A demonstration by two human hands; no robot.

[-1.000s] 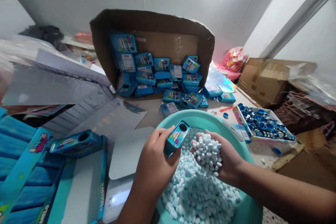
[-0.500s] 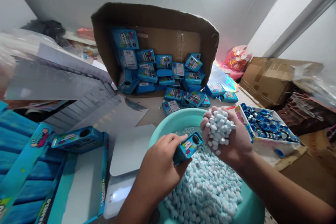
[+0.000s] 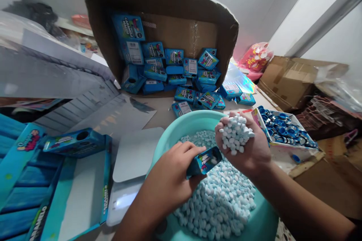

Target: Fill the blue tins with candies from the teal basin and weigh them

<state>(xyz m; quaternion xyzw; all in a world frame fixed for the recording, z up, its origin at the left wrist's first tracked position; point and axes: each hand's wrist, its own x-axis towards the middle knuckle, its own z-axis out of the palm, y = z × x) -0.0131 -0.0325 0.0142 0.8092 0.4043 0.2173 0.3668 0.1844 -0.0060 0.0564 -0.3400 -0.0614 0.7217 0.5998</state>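
Note:
My left hand [image 3: 177, 175] grips a small blue candy box [image 3: 204, 161], tilted so its round hole faces my right hand. A few pale candies show at that hole. My right hand [image 3: 258, 154] is cupped, palm up, round a heaped handful of pale candies [image 3: 236, 133], close beside the box. Both hands are above a turquoise tub [image 3: 162, 143], in which a deep layer of loose light-blue candies [image 3: 215, 203] lies.
A tipped cardboard carton [image 3: 181, 32] with several blue boxes stands behind the tub; more boxes spill before it. On the left are a scale [image 3: 138, 154] and an open blue display box [image 3: 82, 196]. At right, a tray of blue caps [image 3: 285, 130].
The blue box has turned so its hole points more toward my right hand, and candies now show at the opening. My view has shifted slightly.

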